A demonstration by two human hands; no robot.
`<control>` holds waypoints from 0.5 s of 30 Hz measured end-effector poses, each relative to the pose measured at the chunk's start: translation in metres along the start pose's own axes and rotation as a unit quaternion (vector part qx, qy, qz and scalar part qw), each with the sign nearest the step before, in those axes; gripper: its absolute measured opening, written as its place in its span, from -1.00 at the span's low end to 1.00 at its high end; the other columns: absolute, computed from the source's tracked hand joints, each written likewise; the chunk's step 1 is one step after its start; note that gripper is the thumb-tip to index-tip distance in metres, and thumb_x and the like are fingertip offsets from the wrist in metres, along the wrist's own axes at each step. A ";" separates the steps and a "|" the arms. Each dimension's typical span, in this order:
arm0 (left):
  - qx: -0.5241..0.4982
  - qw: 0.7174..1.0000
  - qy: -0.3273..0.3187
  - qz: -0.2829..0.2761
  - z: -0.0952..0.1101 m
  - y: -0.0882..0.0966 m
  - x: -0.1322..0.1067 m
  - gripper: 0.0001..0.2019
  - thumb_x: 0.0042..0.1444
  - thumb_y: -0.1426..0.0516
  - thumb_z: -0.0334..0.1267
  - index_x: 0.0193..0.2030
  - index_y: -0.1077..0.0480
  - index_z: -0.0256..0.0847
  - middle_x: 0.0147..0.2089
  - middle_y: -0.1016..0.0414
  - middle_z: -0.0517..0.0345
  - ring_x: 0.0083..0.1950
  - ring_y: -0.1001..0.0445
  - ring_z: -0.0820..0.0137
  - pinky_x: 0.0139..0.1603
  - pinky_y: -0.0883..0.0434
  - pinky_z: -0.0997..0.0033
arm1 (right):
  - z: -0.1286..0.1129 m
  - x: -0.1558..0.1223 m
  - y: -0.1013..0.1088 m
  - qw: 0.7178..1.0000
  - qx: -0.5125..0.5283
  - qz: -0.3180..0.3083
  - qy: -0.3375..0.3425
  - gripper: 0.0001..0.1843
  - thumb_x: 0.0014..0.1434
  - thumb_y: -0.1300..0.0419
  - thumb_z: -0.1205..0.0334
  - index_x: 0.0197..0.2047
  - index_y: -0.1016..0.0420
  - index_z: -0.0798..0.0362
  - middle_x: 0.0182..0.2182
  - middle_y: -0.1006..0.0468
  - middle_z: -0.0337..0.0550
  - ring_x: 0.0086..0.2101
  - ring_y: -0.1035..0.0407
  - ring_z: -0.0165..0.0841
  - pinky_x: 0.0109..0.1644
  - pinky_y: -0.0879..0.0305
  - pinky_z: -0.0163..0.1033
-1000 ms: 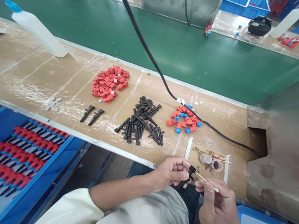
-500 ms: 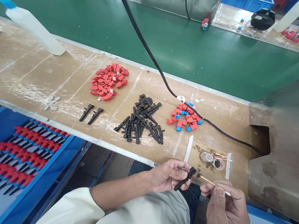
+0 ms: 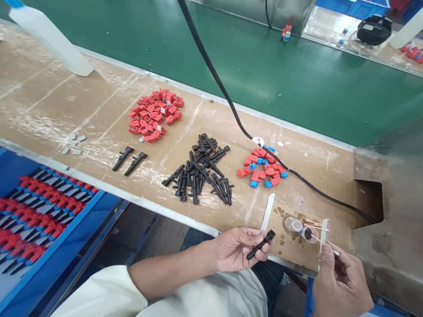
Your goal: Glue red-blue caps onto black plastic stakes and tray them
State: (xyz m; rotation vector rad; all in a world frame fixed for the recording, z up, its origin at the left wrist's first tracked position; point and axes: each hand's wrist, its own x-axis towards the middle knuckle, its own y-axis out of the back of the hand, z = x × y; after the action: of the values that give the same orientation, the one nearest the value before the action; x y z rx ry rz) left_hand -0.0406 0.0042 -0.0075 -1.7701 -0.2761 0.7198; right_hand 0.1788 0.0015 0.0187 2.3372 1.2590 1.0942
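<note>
My left hand [image 3: 236, 247] pinches a slim black plastic part [image 3: 261, 244] just below the bench's front edge. My right hand [image 3: 339, 283] grips a thin stick [image 3: 316, 238] whose tip reaches the small dish of dark paste [image 3: 308, 233], with a clear cap [image 3: 291, 224] lying beside it on the stained cardboard. A pile of black parts [image 3: 202, 170] lies in the middle of the bench. A heap of red pieces [image 3: 154, 114] is to its left, and red and blue pieces [image 3: 262, 169] are to its right.
A black cable [image 3: 215, 79] crosses the bench from the top. A white squeeze bottle [image 3: 47, 36] lies at the far left. A blue tray [image 3: 14, 229] holds rows of red-and-black assembled parts. A green conveyor belt [image 3: 248, 69] runs behind, and a grey metal housing [image 3: 414, 210] stands at right.
My right hand has moved the stick away from the black part, right and up to the paste dish. My left hand has tilted the black part and kept hold of it.
</note>
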 end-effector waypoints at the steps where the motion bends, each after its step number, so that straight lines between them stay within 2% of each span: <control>1: -0.001 1.000 -0.001 0.000 0.000 0.000 0.000 -0.78 0.02 -0.32 -0.56 -0.16 -0.49 -0.51 -0.38 -0.43 0.07 -0.38 -0.46 0.57 -0.50 -0.35 0.87 | 0.002 0.001 -0.001 1.000 -0.002 -0.001 0.004 -0.82 0.26 -0.37 0.11 -0.24 -0.67 0.06 -0.33 -0.62 -0.12 -0.38 -0.45 -0.32 -0.27 -0.37 -0.21; 6: 0.002 1.000 -0.004 0.009 0.000 0.000 0.000 -0.79 0.04 -0.31 -0.57 -0.16 -0.48 -0.53 -0.37 -0.42 0.06 -0.37 -0.47 0.56 -0.47 -0.37 0.87 | 0.005 0.000 -0.007 0.999 -0.025 -0.036 -0.007 -0.72 0.27 -0.35 0.01 -0.23 -0.70 0.07 -0.39 -0.57 -0.15 -0.47 -0.37 -0.38 -0.35 -0.32 -0.25; 11: -0.002 1.000 -0.004 0.015 -0.001 0.000 0.000 -0.81 0.06 -0.31 -0.57 -0.16 -0.48 -0.50 -0.37 -0.43 0.07 -0.38 -0.47 0.57 -0.46 -0.38 0.87 | 0.014 0.000 -0.009 0.993 0.022 -0.048 -0.110 -0.43 0.13 -0.42 -0.13 0.06 -0.64 0.12 -0.40 -0.52 -0.22 -0.49 -0.31 -0.41 -0.34 -0.32 -0.24; 13: -0.003 1.000 0.004 0.011 -0.001 0.000 0.000 -0.79 0.03 -0.32 -0.56 -0.16 -0.48 -0.50 -0.37 -0.45 0.07 -0.38 -0.49 0.56 -0.51 -0.35 0.88 | 0.017 -0.001 -0.005 0.988 0.049 -0.038 -0.143 -0.37 0.08 -0.46 -0.13 0.09 -0.61 0.13 -0.38 -0.51 -0.23 -0.48 -0.30 -0.43 -0.33 -0.32 -0.25; 15: 0.002 1.000 0.008 0.006 -0.001 0.000 0.000 -0.77 0.01 -0.34 -0.53 -0.16 -0.49 -0.49 -0.38 -0.46 0.06 -0.39 -0.50 0.54 -0.56 -0.32 0.86 | 0.015 -0.002 0.002 0.987 0.056 -0.031 -0.149 -0.39 0.06 -0.47 -0.10 0.07 -0.62 0.12 -0.36 -0.50 -0.23 -0.47 -0.30 -0.43 -0.32 -0.32 -0.25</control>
State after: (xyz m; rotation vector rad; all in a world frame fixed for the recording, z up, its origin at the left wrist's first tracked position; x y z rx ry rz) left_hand -0.0404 0.0036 -0.0073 -1.7741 -0.2527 0.7137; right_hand 0.1900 0.0007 0.0086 2.4114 1.2971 0.6390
